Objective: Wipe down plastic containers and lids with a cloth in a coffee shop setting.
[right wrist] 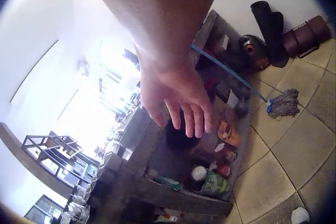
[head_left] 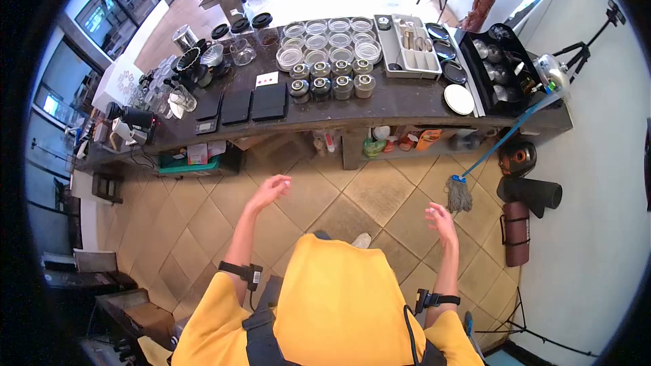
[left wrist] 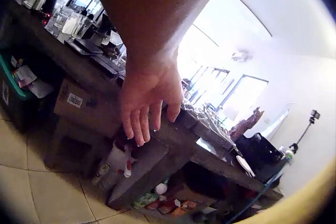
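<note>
Both hands hang in the air between the person's body and the long dark counter (head_left: 312,114), holding nothing. The left hand (head_left: 269,192) is in front of the counter's left half, its fingers relaxed; in the left wrist view its fingers (left wrist: 137,124) point down. Off to the right, the right hand (head_left: 442,222) is held over the tiled floor, fingers loosely bent. On the counter nearest the left hand lie flat black scales (head_left: 270,101). Beyond them stand lidded glass jars (head_left: 343,86) and rows of clear plastic cups (head_left: 316,41).
A mop (head_left: 459,193) with a blue handle leans against the counter's right end. Rolled mats (head_left: 516,234) lie along the wall. A cutlery tray (head_left: 415,44) and a black box (head_left: 500,68) stand at the right. A grinder (head_left: 129,116) and glassware fill the left end. Shelves below hold packets.
</note>
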A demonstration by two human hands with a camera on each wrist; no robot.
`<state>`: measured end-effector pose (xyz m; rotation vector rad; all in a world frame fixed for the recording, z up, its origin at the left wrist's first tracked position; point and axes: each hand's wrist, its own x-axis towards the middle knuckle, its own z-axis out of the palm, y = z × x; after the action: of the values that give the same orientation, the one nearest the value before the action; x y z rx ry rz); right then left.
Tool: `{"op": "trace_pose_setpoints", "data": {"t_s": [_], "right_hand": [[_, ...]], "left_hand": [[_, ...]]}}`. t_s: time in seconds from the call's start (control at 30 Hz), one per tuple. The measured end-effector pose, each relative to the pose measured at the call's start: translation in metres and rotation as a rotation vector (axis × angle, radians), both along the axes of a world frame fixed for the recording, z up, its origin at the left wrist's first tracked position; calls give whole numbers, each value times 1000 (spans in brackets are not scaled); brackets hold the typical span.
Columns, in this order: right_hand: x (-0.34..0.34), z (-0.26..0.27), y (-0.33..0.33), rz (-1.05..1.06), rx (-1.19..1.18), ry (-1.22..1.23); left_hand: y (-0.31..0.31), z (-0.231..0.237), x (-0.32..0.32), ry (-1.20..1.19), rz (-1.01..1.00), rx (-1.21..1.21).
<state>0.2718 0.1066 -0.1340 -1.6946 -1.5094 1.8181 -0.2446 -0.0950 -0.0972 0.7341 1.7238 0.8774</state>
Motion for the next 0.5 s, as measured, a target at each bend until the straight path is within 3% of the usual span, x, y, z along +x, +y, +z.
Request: {"op": "trace_pose_setpoints", "data": {"t_s": [0.17,0.27,0.37,0.5], "right_hand": [[-32,14,59,-24,3,106],[-61,27,92,-70,-47,201],[-95,33,134,-23,39,129],[-163,70,185,74,144,97]], "left_hand": [[34,27,-11,28,120,82],[58,47,-26,113,254,258],[93,56,-60,167,341,331],[153,63,-122,187,288,392]]}}
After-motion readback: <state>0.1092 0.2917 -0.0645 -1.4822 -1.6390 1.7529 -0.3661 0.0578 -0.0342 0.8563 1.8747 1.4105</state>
